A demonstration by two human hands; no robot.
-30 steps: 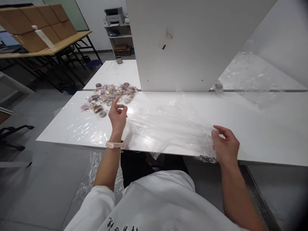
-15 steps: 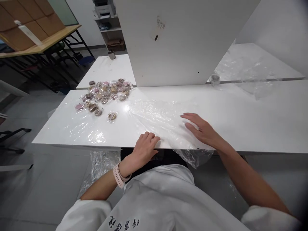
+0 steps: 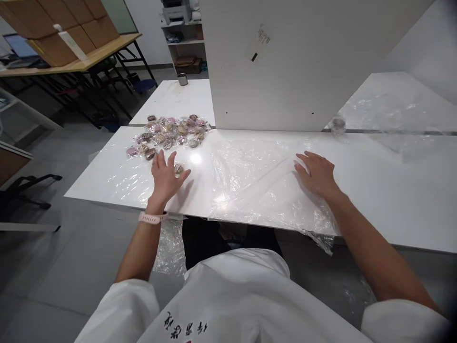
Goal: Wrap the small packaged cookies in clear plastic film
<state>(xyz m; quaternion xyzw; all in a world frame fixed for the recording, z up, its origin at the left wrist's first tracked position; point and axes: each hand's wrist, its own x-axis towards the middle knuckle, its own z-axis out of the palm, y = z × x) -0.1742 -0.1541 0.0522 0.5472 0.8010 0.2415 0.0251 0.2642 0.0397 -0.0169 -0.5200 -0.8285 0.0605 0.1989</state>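
Observation:
My left hand [image 3: 166,177] is open, fingers spread, over the left part of the white table. Beside its thumb lies a single small wrapped cookie [image 3: 178,168], partly hidden by the hand. Just beyond the fingertips is a pile of individually wrapped cookies [image 3: 171,131] in brown, pink and tan. A clear plastic sheet or bag [image 3: 250,176] is spread flat in front of me, creased, with a corner hanging past the near edge. My right hand [image 3: 316,174] rests at its right side, thumb and fingers apart, touching the film.
A white upright panel [image 3: 285,71] stands at the back of the table [image 3: 392,190]. Crumpled clear film [image 3: 385,112] and a tape roll [image 3: 337,125] lie at the right rear. A metal cup [image 3: 182,79] stands behind the cookies. More film [image 3: 171,250] hangs below the near edge.
My left hand has moved from the near edge leftward and forward to the single cookie, its fingers spreading. My right hand has shifted right, and the plastic lies flatter and wider.

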